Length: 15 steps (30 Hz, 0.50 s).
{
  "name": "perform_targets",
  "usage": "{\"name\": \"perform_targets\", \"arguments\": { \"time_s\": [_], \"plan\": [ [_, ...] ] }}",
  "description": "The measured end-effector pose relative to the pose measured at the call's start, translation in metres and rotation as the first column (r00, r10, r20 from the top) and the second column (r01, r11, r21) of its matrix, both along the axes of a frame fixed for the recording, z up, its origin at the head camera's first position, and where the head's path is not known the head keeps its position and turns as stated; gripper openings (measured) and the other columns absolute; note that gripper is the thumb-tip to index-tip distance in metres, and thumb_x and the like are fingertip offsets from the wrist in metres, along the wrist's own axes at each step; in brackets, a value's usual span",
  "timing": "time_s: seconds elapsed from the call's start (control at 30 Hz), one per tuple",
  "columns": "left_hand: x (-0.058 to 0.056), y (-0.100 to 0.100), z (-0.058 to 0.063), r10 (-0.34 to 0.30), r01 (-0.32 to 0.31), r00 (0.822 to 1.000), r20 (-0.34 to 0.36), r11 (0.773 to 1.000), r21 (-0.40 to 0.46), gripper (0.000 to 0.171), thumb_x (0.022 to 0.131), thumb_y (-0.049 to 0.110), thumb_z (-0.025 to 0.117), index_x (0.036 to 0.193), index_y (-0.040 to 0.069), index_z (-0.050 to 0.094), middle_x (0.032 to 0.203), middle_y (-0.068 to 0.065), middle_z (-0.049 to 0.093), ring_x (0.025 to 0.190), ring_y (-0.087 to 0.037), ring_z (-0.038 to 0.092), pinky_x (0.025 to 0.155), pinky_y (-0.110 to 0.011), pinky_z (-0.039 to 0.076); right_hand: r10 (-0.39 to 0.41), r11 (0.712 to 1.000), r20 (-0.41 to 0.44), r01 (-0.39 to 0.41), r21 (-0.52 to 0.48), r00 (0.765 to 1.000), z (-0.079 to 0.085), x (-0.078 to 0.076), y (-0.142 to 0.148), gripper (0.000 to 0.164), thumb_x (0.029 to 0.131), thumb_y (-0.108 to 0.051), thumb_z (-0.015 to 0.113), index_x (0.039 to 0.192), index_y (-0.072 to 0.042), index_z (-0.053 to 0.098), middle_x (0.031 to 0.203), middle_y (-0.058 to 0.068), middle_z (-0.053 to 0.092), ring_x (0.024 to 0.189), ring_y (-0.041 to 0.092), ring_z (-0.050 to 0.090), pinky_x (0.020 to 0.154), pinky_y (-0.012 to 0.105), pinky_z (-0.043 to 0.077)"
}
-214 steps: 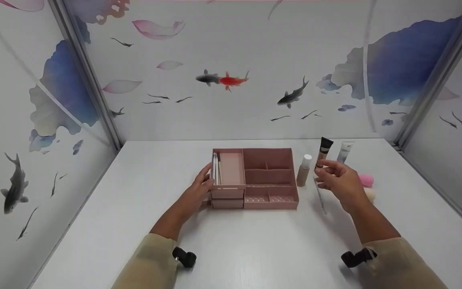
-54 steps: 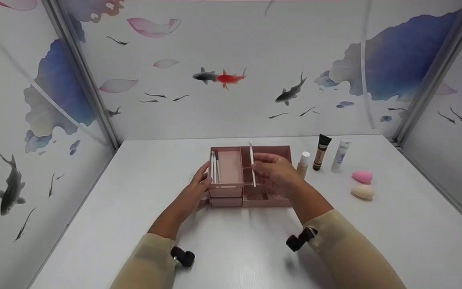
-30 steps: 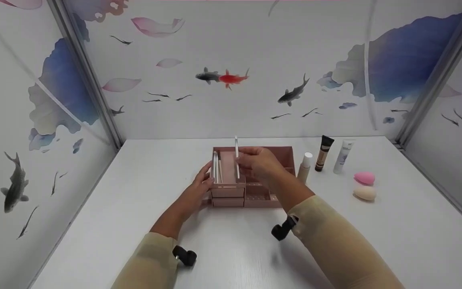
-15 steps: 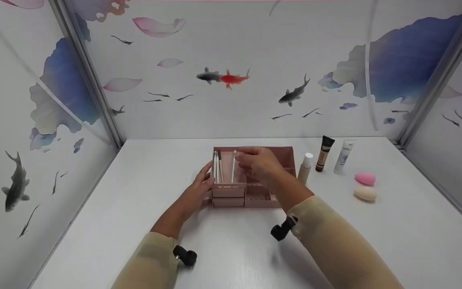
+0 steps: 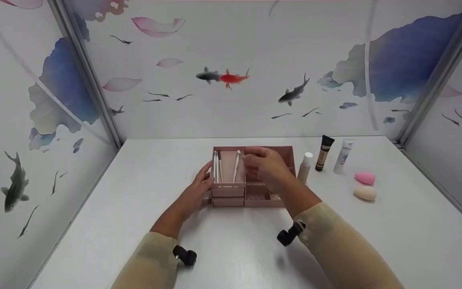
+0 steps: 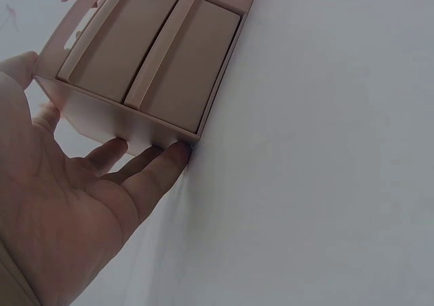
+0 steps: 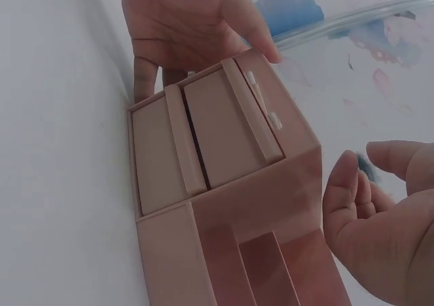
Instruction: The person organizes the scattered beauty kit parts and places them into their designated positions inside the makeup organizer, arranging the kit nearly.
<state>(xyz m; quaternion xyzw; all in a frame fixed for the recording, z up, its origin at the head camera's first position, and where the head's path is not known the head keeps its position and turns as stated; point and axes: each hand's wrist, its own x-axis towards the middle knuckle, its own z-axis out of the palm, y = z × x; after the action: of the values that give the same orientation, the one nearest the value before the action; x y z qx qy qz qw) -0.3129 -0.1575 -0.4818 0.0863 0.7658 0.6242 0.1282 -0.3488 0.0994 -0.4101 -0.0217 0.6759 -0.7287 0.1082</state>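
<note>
A pink desk organizer with drawers and open compartments stands on the table. At its left side, my left hand presses with the fingers along the wall; in the left wrist view the thumb lies at the upper front edge. A slim white stick slants in the top left tray, near its right wall. Several more thin sticks, one dark-tipped, lie along the tray's left wall. Just right of the slanting stick hovers my right hand, fingers parted with nothing between them, covering part of the back compartments.
Right of the organizer stand a white-capped bottle, a black-capped tan tube and a white tube. Farther right lie a pink makeup sponge and a beige one. A printed wall borders the table's back.
My right hand has carried the white stick left over the organizer, lowered it into the top left tray and let it go, then drawn slightly right. The left hand has stayed put.
</note>
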Motion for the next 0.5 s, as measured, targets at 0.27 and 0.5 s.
{"name": "perform_targets", "arguments": {
  "time_s": [0.27,0.5],
  "plan": [
    [0.000,0.000,0.001,-0.003,0.003,1.000,0.006,1.000,-0.006,0.057,0.110,0.062,0.042,0.161,0.067,0.015,0.181,-0.003,0.014,0.166,-0.043,0.024,0.125,-0.071,0.033,-0.048,0.998,-0.015,0.049,0.028,0.999,-0.006,0.016,0.031,0.046,0.106,-0.023,0.070,0.149,-0.014,0.061,0.136,0.008,0.066,0.129,0.030,0.065,0.099,0.033,0.062],
    [0.001,0.000,0.002,-0.002,0.002,1.000,0.012,1.000,0.004,0.058,0.111,0.061,0.043,0.162,0.065,0.016,0.180,-0.002,0.015,0.165,-0.043,0.025,0.126,-0.070,0.032,-0.050,0.998,-0.034,0.051,0.032,0.998,-0.009,0.025,0.063,0.050,0.105,-0.024,0.072,0.151,-0.011,0.058,0.134,0.006,0.065,0.123,0.024,0.065,0.099,0.030,0.061]
  ]
}}
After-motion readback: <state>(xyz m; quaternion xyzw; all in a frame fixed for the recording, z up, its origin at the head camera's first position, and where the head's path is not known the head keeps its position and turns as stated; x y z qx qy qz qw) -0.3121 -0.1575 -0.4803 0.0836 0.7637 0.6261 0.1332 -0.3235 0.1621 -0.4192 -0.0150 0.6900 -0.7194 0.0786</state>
